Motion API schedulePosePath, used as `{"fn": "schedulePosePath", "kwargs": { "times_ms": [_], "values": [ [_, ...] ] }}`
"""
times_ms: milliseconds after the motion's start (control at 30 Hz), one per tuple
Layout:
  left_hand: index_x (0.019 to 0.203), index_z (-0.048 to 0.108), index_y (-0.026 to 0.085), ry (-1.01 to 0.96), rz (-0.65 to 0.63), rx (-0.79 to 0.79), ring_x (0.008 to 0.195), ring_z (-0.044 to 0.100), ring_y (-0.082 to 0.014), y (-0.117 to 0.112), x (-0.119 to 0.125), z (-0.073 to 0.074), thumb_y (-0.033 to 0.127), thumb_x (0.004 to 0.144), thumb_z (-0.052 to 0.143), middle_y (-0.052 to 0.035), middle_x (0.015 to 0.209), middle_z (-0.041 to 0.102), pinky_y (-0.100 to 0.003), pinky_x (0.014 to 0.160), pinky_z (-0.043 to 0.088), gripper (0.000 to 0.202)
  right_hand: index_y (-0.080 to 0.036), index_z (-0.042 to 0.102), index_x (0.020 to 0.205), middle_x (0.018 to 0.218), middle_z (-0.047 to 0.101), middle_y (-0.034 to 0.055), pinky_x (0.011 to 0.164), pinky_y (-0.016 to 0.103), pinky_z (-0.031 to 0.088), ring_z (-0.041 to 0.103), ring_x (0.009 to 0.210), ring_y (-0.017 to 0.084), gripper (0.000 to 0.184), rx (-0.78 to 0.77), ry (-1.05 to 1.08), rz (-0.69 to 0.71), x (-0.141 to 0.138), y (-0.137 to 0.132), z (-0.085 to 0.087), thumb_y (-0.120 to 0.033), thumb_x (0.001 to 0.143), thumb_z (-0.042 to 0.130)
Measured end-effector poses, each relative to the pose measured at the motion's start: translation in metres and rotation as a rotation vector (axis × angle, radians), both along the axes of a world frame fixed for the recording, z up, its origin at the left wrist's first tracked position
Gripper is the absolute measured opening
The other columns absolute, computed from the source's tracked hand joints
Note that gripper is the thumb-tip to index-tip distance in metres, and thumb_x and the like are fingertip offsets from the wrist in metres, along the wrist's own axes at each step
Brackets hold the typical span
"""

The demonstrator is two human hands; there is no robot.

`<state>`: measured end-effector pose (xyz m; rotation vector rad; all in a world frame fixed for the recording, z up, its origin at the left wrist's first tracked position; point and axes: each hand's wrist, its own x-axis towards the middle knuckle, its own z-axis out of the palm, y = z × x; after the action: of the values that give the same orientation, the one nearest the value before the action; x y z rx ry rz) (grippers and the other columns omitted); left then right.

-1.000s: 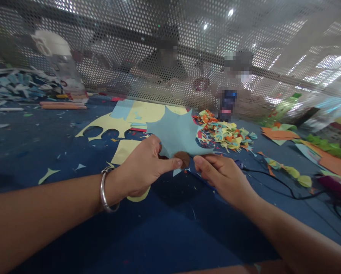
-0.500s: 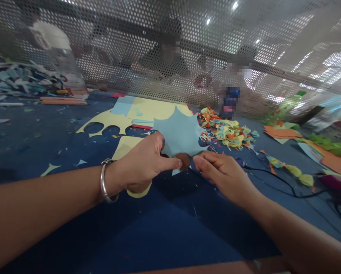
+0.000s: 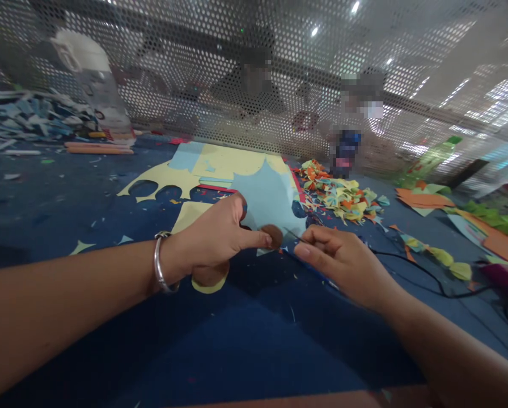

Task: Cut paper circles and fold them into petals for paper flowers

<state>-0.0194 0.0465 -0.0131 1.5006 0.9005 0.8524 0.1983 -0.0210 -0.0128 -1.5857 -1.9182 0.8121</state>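
Note:
My left hand [image 3: 224, 229] is closed on a light blue sheet [image 3: 262, 190] with scalloped, pointed edges. Its thumb presses a round brown disc [image 3: 272, 235] against the sheet's near edge. In my right hand [image 3: 337, 255], thumb and fingers pinch a thin dark pointed tool [image 3: 294, 234]; its tip lies over the blue sheet just right of the disc. Most of that tool is hidden by the fingers. Below my left palm, another brown round piece [image 3: 211, 275] lies on a pale yellow round piece [image 3: 209, 288].
Yellow sheet [image 3: 160, 181] with round cut-outs lies beyond my left hand. Bow-shaped scraps [image 3: 343, 195] are heaped at right, near a black cord [image 3: 428, 269]. Strips [image 3: 20, 116] and a bottle [image 3: 101, 90] stand back left. A perforated metal screen [image 3: 186, 73] rises behind.
My right hand has shifted slightly right, and the thin tool's tip now shows. The blue sheet has tilted, its right edge lying lower. My left thumb stays on the disc.

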Motion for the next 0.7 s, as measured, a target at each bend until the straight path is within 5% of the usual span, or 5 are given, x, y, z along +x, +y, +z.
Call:
{"fn": "schedulePosePath", "kwargs": {
  "times_ms": [267,500,700],
  "values": [
    [0.071,0.059,0.019,-0.195,-0.307,0.031,0.074,0.062,-0.0160,-0.006,0.008,-0.007,0.014,0.071,0.074,0.0006,0.075,0.066,-0.028,0.074,0.049,0.015,-0.020,0.061,0.088,0.065,0.051,-0.0050,0.052,0.024,0.033,0.042,0.055,0.010,0.017,0.137,0.079,-0.041,-0.013,0.000,-0.013,-0.036,0.091,0.066],
    [0.104,0.064,0.021,-0.339,-0.189,-0.325,0.077,0.064,-0.0116,-0.015,0.009,-0.009,0.010,0.068,0.084,0.0019,0.083,0.070,-0.024,0.080,0.049,0.042,-0.020,0.062,0.081,0.066,0.055,-0.0026,0.052,0.024,0.040,0.049,0.057,0.011,0.017,0.220,0.203,-0.107,-0.015,-0.004,-0.004,-0.034,0.088,0.068],
    [0.088,0.068,0.016,-0.467,-0.195,-0.379,0.090,0.062,-0.0114,-0.029,0.015,-0.010,0.019,0.077,0.083,0.0001,0.092,0.069,-0.023,0.088,0.048,0.018,-0.021,0.062,0.081,0.061,0.054,-0.0039,0.046,0.024,0.037,0.045,0.052,0.011,0.018,0.274,0.261,-0.151,-0.018,-0.008,0.001,-0.035,0.087,0.070]
  ]
}}
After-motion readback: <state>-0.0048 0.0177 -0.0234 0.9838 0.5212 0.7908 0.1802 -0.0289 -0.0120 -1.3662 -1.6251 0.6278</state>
